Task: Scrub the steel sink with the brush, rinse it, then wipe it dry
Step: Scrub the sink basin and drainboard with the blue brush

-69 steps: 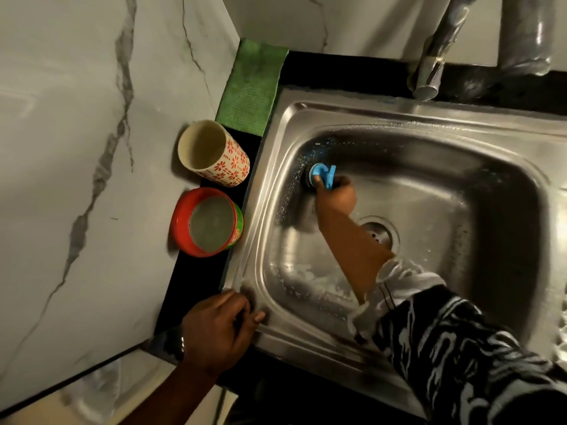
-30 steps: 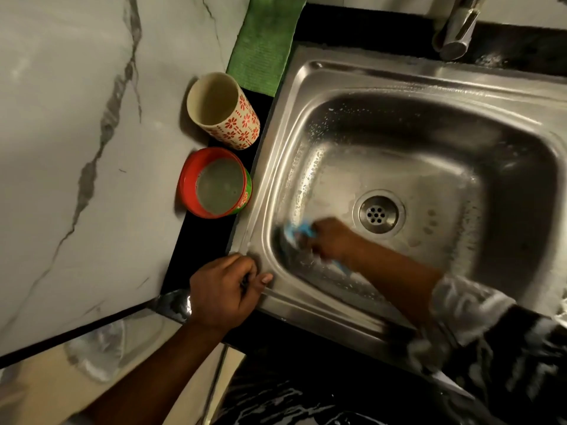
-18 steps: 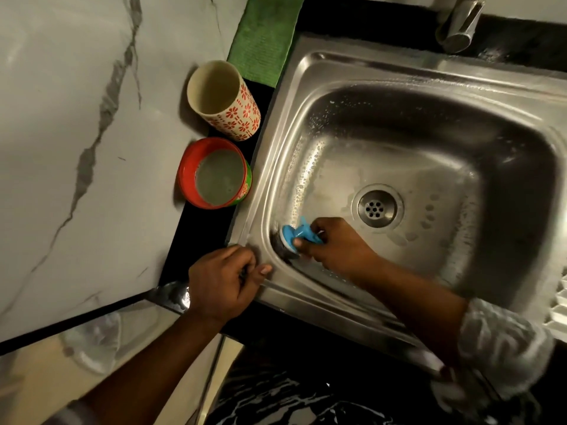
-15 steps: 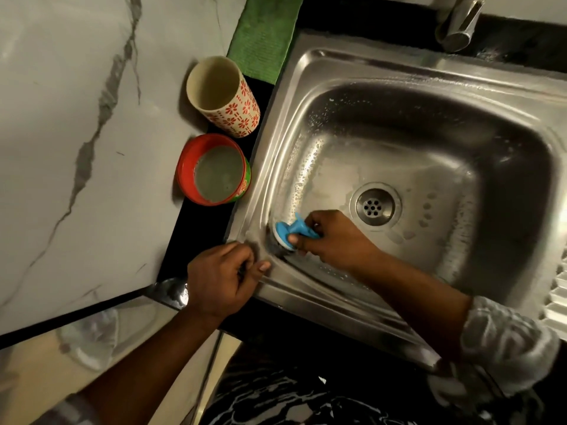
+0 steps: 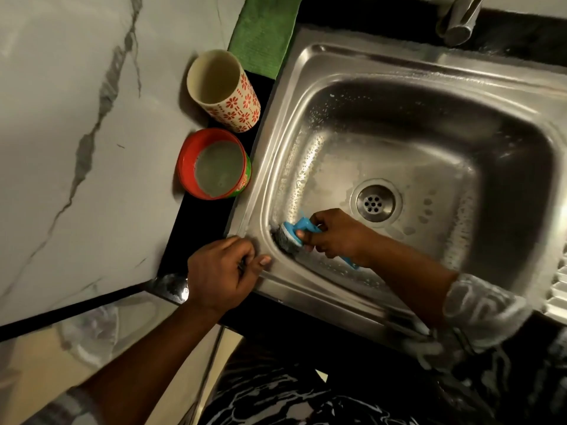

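counter (image 5: pixel 199 236): black | holds: floral cup (image 5: pixel 224 90), red tub (image 5: pixel 184 162), green cloth (image 5: pixel 264 32) | sink (image 5: pixel 383 59) inset

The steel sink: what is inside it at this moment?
Inside the steel sink: the drain, soapy droplets, and the right hand gripping the blue brush in the near-left corner. The steel under hand and brush is covered.

Right hand (image 5: pixel 334 237) bringing brush (image 5: pixel 291 233) away from far-left wall of sink (image 5: pixel 399 61), working now in near-left corner. Brush head pressing into corner curve. Forearm crossing front of basin, leaving drain (image 5: pixel 375 203) uncovered.
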